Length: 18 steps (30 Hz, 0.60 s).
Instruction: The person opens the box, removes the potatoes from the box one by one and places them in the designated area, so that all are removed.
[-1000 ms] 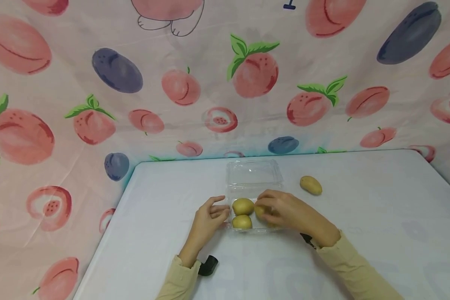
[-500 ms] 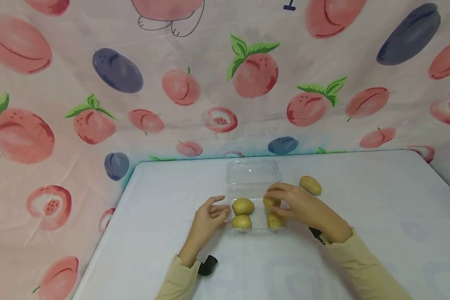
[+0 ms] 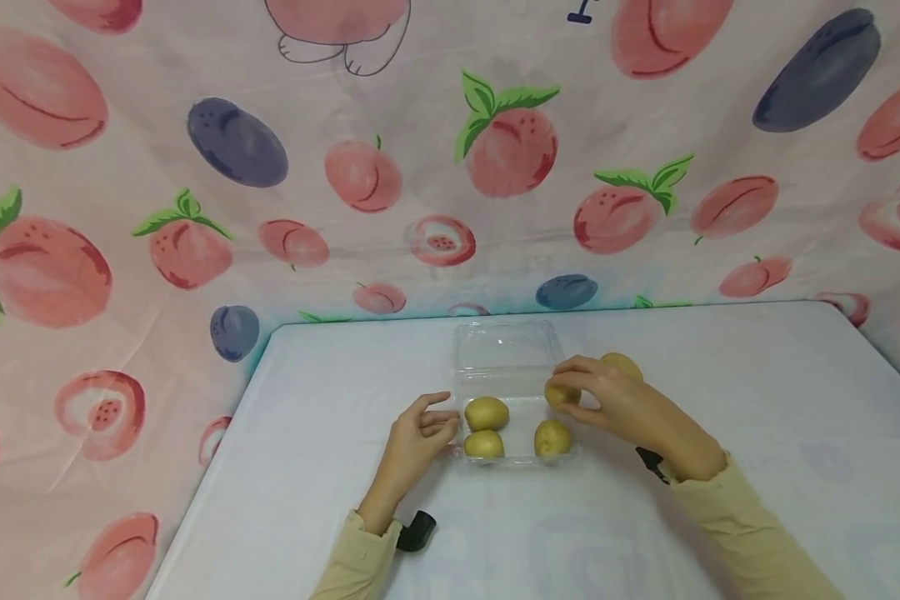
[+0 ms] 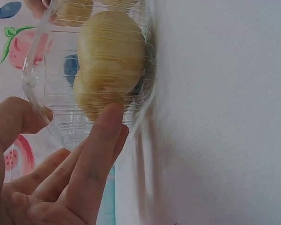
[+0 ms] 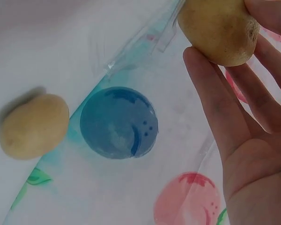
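Note:
A hinged clear plastic box (image 3: 520,429) lies with its lid (image 3: 508,346) folded back. Inside, two potatoes (image 3: 486,413) sit at the left, and another potato (image 3: 552,438) at the front right. My right hand (image 3: 611,400) holds a potato (image 5: 220,30) between thumb and fingertips, over the box's back right corner in the head view. My left hand (image 3: 412,437) touches the box's left end, fingertips against the clear wall in the left wrist view (image 4: 61,183). One more potato (image 5: 35,126) lies on the table behind the right hand.
The box stands on a white-covered table (image 3: 330,375). A fruit-print cloth (image 3: 390,108) hangs behind and to the left of it. A black wrist device (image 3: 416,532) shows at the left cuff.
My right hand has moved right and back with the potato it holds, uncovering the front right potato and partly covering the loose one. The left hand stays still.

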### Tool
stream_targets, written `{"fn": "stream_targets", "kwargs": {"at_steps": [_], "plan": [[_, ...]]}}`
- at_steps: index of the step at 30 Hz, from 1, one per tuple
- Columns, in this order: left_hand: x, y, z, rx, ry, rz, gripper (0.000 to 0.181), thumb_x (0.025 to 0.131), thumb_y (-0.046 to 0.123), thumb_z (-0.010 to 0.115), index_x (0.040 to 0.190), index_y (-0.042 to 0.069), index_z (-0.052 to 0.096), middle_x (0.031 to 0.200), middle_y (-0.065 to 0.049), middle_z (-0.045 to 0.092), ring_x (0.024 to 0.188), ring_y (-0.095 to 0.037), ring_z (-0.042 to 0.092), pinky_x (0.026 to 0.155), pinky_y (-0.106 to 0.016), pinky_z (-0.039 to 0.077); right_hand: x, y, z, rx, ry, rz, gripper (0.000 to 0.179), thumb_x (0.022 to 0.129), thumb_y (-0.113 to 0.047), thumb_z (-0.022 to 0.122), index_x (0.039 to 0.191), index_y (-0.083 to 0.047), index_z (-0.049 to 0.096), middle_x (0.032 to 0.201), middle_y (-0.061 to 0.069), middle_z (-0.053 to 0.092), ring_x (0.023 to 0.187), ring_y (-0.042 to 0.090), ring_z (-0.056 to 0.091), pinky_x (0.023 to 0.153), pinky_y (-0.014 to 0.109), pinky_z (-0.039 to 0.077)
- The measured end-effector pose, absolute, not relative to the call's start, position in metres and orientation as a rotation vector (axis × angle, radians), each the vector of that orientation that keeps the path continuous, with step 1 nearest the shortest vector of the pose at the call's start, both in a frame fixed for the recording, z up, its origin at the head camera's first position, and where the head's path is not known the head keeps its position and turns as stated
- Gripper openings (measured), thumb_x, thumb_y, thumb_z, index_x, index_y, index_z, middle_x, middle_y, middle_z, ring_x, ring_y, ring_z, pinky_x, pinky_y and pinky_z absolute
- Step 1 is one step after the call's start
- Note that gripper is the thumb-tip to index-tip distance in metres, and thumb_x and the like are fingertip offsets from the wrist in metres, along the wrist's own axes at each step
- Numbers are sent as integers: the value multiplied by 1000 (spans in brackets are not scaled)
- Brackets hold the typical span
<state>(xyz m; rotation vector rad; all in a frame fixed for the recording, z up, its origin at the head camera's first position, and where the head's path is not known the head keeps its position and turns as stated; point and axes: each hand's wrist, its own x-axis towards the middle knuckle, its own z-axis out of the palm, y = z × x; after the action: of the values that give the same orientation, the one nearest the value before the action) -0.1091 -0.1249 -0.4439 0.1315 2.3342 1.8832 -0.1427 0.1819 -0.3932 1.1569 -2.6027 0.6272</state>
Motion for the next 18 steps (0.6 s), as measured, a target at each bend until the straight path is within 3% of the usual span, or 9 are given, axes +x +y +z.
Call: {"fn": "stream_targets", "kwargs": {"at_steps": [5, 18], "plan": [[-109, -125, -445, 131, 2339, 1883, 48, 94, 9, 67, 139, 1, 51, 118, -23, 69, 105, -33, 70, 72, -25, 62, -143, 185, -390, 1140, -2572, 558, 30, 77, -12, 85, 105, -9, 74, 106, 1, 68, 82, 13, 64, 75, 36, 52], [-111, -126, -448, 137, 2348, 1873, 47, 94, 9, 66, 138, 0, 52, 117, -22, 69, 104, -32, 70, 72, -25, 62, -142, 195, -387, 1079, -2660, 635, 31, 80, -9, 83, 108, -7, 73, 108, 2, 67, 96, 18, 64, 71, 30, 59]]}}
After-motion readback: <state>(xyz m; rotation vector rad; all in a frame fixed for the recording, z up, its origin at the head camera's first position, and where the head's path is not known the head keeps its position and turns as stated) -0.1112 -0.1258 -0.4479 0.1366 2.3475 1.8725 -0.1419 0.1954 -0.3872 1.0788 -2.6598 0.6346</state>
